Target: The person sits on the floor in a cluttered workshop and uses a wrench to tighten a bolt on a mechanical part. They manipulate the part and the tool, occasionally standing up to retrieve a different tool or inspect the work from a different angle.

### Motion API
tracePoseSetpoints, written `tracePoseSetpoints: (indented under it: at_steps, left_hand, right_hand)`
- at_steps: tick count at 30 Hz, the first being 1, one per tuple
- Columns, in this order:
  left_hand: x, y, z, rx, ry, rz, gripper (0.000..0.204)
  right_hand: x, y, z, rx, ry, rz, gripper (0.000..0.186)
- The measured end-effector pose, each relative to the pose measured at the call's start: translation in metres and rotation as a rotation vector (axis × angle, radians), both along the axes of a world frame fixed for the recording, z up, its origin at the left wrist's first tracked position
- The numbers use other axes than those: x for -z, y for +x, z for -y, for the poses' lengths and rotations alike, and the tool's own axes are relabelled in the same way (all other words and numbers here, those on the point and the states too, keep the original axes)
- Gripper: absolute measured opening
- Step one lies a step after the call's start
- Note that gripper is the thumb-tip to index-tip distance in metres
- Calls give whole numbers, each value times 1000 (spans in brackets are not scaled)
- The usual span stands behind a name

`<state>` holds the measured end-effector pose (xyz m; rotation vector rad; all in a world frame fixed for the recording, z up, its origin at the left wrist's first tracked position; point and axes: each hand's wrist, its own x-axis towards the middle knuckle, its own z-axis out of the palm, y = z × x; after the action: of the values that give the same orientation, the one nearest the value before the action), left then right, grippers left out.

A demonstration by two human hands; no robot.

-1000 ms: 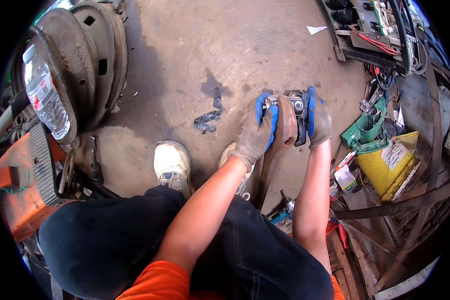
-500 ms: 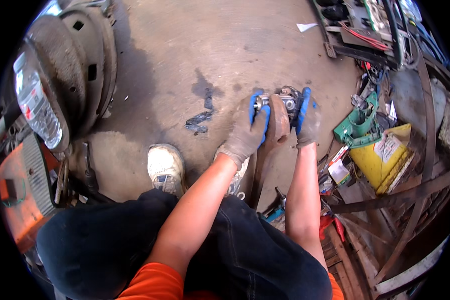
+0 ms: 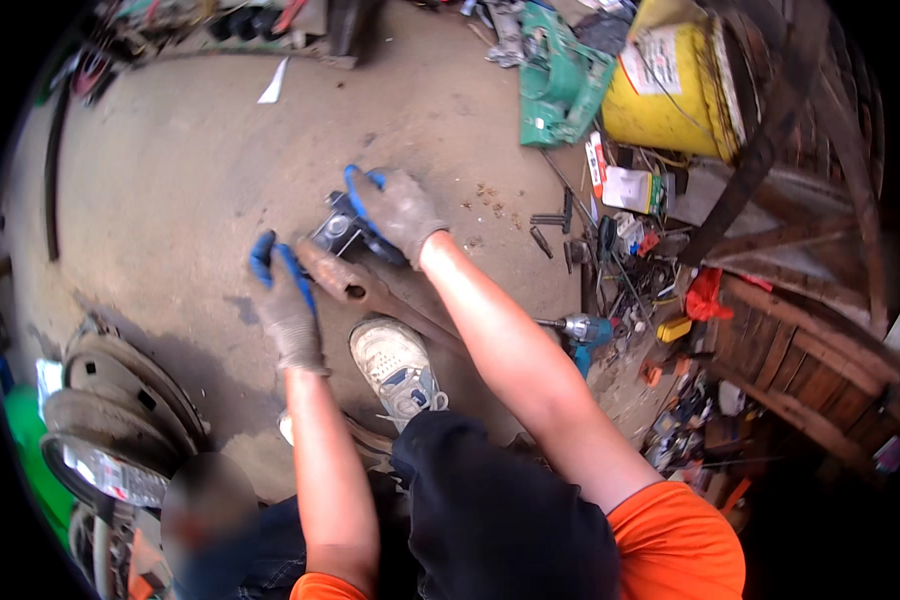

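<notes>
In a grey glove with blue fingertips, my right hand (image 3: 398,212) grips the side of a small dark metal part (image 3: 338,230) that has silvery fittings. The part is against the end of a rusty steel bar (image 3: 332,268) with a hole through it, which runs back past my shoe (image 3: 390,362). My left hand (image 3: 285,305), gloved the same way, is just left of the bar's end. Its fingers are apart and hold nothing. The right hand's palm hides the far side of the metal part.
Rusty wheel rims (image 3: 120,400) lie at the lower left with a plastic bottle (image 3: 120,478). To the right are a green plastic housing (image 3: 560,80), a yellow bucket (image 3: 670,95), a teal power drill (image 3: 585,330) and scattered tools. A wooden crate (image 3: 785,360) stands beyond them.
The view has turned, so the surroundings are shifted. My left hand has let go of the metal part and come away to its left. My right hand stays on it.
</notes>
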<state>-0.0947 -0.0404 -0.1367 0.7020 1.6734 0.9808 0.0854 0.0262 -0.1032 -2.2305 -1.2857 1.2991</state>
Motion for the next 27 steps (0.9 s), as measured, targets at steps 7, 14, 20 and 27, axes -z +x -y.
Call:
tracePoseSetpoints:
  at_steps: [7, 14, 20, 27]
  left_hand:
    - [-79, 23, -70, 884, -354, -186, 62]
    - [-91, 25, -69, 826, -470, -135, 60]
    - [-78, 0, -52, 823, -291, -233, 58]
    - [-49, -33, -24, 713, -221, -144, 62]
  right_hand:
    - [-6, 0, 9, -105, 18, -38, 61]
    - [-13, 4, 15, -40, 6, -117, 62]
    - [-16, -9, 15, -126, 104, -86, 59]
    - [-34, -32, 25, -184, 136, -79, 55]
